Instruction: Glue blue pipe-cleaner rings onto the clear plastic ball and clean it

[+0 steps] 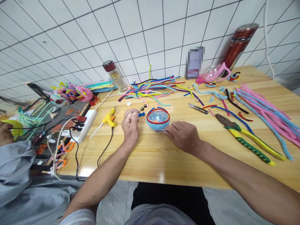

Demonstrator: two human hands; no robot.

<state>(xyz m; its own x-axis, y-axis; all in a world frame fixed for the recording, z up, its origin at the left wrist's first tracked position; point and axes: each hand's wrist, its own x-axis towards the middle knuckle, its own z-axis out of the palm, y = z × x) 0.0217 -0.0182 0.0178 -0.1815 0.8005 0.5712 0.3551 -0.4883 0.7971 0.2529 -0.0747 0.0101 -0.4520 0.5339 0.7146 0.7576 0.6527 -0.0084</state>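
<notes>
A clear dome-like bowl (158, 116) sits on the table in front of me, its lower outside wrapped in light blue pipe cleaner and its edge ringed in red. My right hand (184, 136) is closed at the bowl's lower right front. A thin, pale sliver pokes from its fingertips there, too small to name. To the left of the bowl, my left hand (131, 126) is closed with curled fingers, apart from the bowl; anything inside it is hidden. Blue beads (142, 114) and black beads (143, 107) lie between that hand and the bowl.
A yellow glue gun (109, 117) and a white power strip (87, 126) lie left. Pipe cleaners (152, 87) are piled behind. Thread snips (198, 108), green-yellow pliers (243, 137) and pink pipe cleaners (264, 112) lie right. A co-worker's sleeve (16, 168) is at far left.
</notes>
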